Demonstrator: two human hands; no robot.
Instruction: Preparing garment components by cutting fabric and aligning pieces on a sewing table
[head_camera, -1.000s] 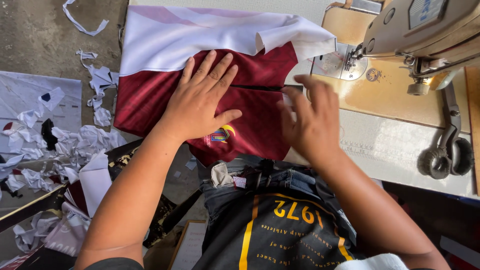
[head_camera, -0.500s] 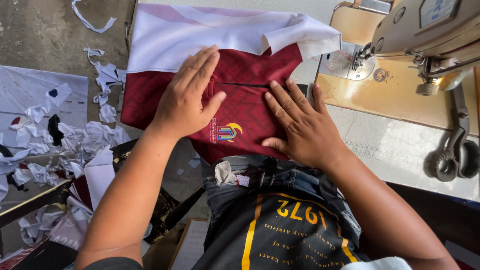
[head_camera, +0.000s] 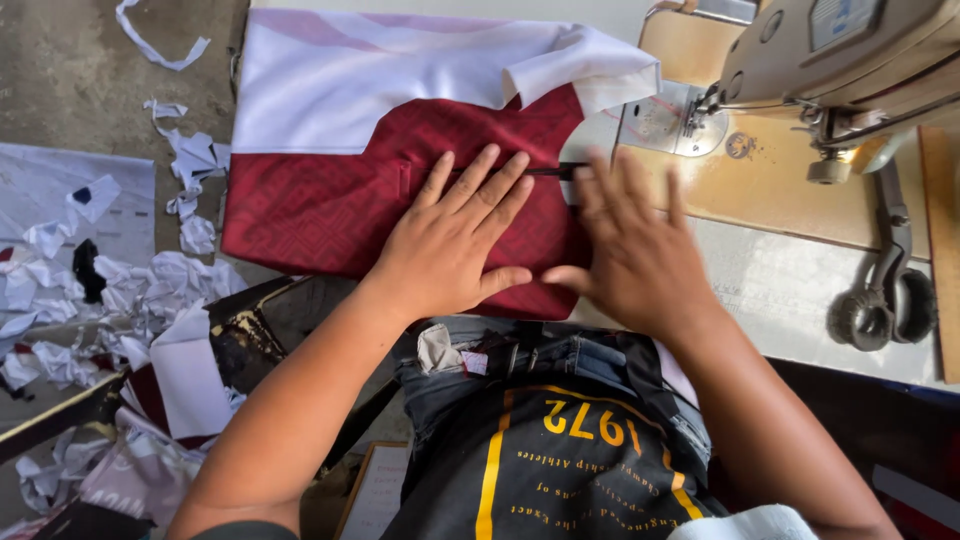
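Note:
A folded maroon and white garment (head_camera: 330, 190) lies flat on the sewing table in front of me. My left hand (head_camera: 455, 240) presses palm-down on its maroon part, fingers spread. My right hand (head_camera: 630, 250) lies flat beside it on the garment's right edge, fingers apart and slightly blurred. Neither hand grips anything. A white sleeve (head_camera: 590, 70) of the garment folds over toward the machine.
A beige sewing machine (head_camera: 830, 60) stands at the upper right on a wooden plate (head_camera: 780, 190). Large scissors (head_camera: 890, 290) lie to the right of my hand. White and dark fabric scraps (head_camera: 110, 280) litter the floor at left.
Both hands slid over the garment: the left moved right and down, the right moved up toward the machine. The garment looks flatter, and its printed emblem is now covered.

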